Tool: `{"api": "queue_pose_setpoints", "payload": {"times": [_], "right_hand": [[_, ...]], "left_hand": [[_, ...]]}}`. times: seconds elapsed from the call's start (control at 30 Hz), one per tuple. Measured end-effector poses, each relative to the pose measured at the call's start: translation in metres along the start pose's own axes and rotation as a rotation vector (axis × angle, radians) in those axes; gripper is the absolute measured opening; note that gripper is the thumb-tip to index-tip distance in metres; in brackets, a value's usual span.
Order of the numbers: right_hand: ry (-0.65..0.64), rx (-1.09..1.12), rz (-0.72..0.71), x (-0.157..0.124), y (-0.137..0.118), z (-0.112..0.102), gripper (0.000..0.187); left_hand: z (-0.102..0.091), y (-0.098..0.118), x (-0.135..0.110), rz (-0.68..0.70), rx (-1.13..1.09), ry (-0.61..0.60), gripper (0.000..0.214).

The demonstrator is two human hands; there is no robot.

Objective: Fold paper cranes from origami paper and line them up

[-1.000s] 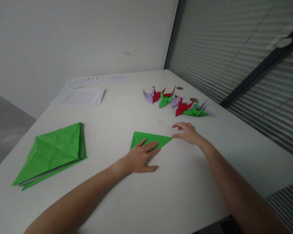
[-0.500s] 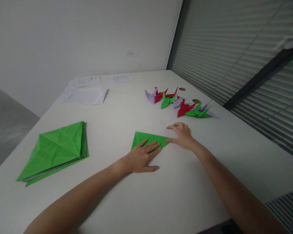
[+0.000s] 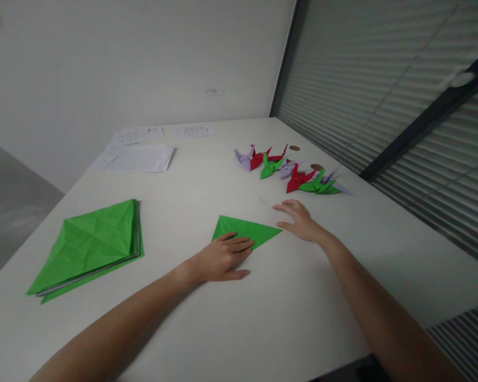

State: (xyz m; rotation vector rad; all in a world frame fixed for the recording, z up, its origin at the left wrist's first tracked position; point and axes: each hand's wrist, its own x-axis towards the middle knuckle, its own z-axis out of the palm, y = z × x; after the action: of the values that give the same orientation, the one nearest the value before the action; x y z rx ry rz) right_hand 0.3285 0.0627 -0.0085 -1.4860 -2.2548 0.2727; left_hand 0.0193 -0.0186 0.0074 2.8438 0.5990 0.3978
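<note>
A folded green origami paper [image 3: 261,232] lies flat on the white table, its pointed end towards the right. My left hand [image 3: 225,259] rests palm down with fingers stretched over the paper's near left part, hiding some of it. Just off the right tip is my right hand [image 3: 298,220], its thumb and fingers apart and nothing between them. Its thumb is close to the tip; whether they touch I cannot tell.
A stack of creased green paper [image 3: 93,239] lies to the left. Red, green and lilac folded cranes [image 3: 269,165] stand at the back right, near two round brown discs [image 3: 295,148]. Printed sheets [image 3: 137,158] lie at the far left. Window blinds [image 3: 354,85] border the table's right side.
My left hand has slid slightly left over the green paper, uncovering more of it. My right thumb has come away from the paper's right tip.
</note>
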Motion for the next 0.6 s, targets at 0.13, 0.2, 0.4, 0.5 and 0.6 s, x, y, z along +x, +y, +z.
{"api": "queue_pose_setpoints", "payload": {"times": [0.13,0.2,0.4,0.5,0.6], "right_hand": [[0.014,0.258,-0.170,0.001,-0.028,-0.008,0.027],[-0.094,0.310,-0.282,-0.001,-0.044,-0.007,0.023],[-0.201,0.198,-0.390,-0.006,-0.060,0.006,0.020],[-0.180,0.123,-0.403,-0.006,-0.057,0.009,0.022],[-0.152,-0.016,-0.479,-0.007,-0.060,0.008,0.021]], "left_hand": [[0.003,0.001,-0.001,-0.041,-0.005,0.031,0.047],[0.003,0.002,-0.001,-0.073,-0.009,0.043,0.044],[0.004,0.003,0.001,-0.175,0.008,0.119,0.025],[0.004,0.004,0.003,-0.194,0.031,0.156,0.024],[0.002,0.005,0.005,-0.218,0.060,0.161,0.027]]}}
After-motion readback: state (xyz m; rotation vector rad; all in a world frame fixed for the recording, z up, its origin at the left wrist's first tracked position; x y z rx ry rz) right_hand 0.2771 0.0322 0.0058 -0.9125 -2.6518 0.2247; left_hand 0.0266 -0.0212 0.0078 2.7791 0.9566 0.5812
